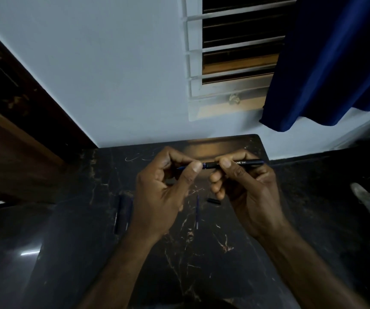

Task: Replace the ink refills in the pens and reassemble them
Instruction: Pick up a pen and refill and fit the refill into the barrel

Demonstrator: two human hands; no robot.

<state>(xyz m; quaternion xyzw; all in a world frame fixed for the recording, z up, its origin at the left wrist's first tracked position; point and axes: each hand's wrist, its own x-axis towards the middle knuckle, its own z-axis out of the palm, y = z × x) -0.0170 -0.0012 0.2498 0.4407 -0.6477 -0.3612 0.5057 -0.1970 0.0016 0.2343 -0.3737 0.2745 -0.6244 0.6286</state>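
Your right grip [246, 188] clasps the stiff, light barrel [248, 162] near its mouth while your left grip [161, 190], just beside it, pinches the slim refill [182, 167], which likely bends.

a blue curtain [326, 63] hangs beside a barred window [235, 52]; pale shoes [367, 199] lie right of the black marble table [190, 264].

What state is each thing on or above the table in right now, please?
pen barrel: held level by the right hand.
refill: pinched by the left hand, at the barrel's mouth.
spare refill: lying loose on the table.
black piece: detached, lying on the table.
pens: lying side by side, left.
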